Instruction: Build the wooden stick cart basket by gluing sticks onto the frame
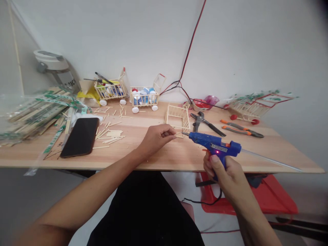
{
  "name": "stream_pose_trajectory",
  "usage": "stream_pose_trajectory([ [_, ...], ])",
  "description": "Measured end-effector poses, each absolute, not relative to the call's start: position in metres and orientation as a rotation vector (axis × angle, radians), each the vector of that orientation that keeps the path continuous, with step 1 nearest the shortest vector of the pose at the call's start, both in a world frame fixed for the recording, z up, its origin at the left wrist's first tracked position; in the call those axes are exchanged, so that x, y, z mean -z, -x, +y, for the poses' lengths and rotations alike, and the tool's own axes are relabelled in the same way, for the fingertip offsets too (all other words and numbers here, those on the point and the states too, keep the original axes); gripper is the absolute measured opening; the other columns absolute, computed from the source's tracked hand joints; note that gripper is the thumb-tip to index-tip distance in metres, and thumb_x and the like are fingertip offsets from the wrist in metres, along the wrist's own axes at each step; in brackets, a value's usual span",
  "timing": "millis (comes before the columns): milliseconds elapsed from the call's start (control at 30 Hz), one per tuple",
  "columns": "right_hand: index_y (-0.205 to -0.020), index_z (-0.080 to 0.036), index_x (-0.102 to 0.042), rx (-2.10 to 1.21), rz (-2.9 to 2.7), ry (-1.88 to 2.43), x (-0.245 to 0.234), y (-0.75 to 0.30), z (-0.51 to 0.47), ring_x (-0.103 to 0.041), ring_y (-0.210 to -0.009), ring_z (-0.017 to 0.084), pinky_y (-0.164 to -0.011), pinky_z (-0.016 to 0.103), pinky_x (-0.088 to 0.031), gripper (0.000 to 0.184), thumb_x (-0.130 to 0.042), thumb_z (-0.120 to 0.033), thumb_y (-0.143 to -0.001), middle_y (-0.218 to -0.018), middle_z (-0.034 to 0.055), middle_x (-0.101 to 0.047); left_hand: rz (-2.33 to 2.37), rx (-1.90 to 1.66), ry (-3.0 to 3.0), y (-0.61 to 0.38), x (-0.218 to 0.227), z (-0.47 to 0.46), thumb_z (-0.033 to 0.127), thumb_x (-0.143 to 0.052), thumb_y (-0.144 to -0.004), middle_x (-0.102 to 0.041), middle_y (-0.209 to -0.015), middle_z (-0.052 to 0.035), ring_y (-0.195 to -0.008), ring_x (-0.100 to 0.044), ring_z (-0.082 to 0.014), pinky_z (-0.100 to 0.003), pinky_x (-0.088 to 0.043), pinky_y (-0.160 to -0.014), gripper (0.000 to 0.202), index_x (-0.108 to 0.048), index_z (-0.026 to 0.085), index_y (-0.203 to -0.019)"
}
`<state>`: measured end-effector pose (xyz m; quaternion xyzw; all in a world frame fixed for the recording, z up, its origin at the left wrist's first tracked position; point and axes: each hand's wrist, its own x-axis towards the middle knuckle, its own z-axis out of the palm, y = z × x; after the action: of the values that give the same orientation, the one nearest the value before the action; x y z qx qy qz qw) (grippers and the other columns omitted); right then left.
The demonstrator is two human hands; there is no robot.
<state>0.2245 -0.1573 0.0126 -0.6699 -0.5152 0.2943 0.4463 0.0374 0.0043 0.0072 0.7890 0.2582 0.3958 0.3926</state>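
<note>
My right hand [221,168] is wrapped round the handle of a blue hot glue gun [208,140]. Its small red light glows, and a clear glue stick [269,159] sticks out of the back. With thumb and fingers pinched, my left hand [160,136] holds a short thin wooden stick [178,133], whose end is close to the gun's nozzle. Just behind lies an open frame of thin sticks [188,119], with bars along its far and right sides. Whether the held stick touches that frame I cannot tell.
Cut sticks [112,135] and a phone [80,137] lie left. Behind are two small stick carts [144,97] [111,90]; another cart [252,106] stands right. Pliers [242,130] and dark pliers [207,123] lie right of the frame. Bagged sticks [38,112] fill the far left.
</note>
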Motion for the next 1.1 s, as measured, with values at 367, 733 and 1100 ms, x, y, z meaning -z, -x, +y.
stream_pose_trajectory([
  [367, -0.071, -0.020, -0.047, -0.716, -1.243, 1.651, -0.0102, -0.2243, -0.1579, -0.040, -0.050, 0.010, -0.047, 0.025, -0.033, 0.044, -0.047, -0.059, -0.091, -0.056, -0.0011, -0.045, 0.630, -0.992, -2.012, -0.0372, -0.0040, 0.0059, 0.020, -0.069, -0.080, -0.072, -0.080, -0.0028, -0.073, -0.062, -0.0129, -0.022, -0.044, -0.067, 0.006, -0.070, 0.014, -0.080],
  [733, -0.072, -0.018, -0.050, -0.680, -1.262, 1.681, -0.0065, -0.2257, -0.1593, -0.040, -0.050, 0.010, -0.047, 0.024, -0.033, 0.046, -0.047, -0.060, -0.091, -0.055, -0.0010, -0.044, 0.637, -1.013, -2.006, -0.0373, -0.0062, 0.0045, 0.019, -0.069, -0.079, -0.072, -0.079, -0.0025, -0.071, -0.062, -0.0122, -0.021, -0.044, -0.066, 0.005, -0.070, 0.014, -0.080],
  [1100, -0.074, -0.019, -0.050, -0.725, -1.200, 1.686, -0.0070, -0.2245, -0.1594, -0.039, -0.049, 0.010, -0.046, 0.024, -0.033, 0.045, -0.050, -0.061, -0.089, -0.056, -0.0019, -0.043, 0.606, -1.023, -2.086, -0.0382, 0.0002, 0.0077, 0.018, -0.069, -0.080, -0.072, -0.080, -0.0030, -0.071, -0.062, -0.0132, -0.023, -0.043, -0.065, 0.003, -0.070, 0.015, -0.081],
])
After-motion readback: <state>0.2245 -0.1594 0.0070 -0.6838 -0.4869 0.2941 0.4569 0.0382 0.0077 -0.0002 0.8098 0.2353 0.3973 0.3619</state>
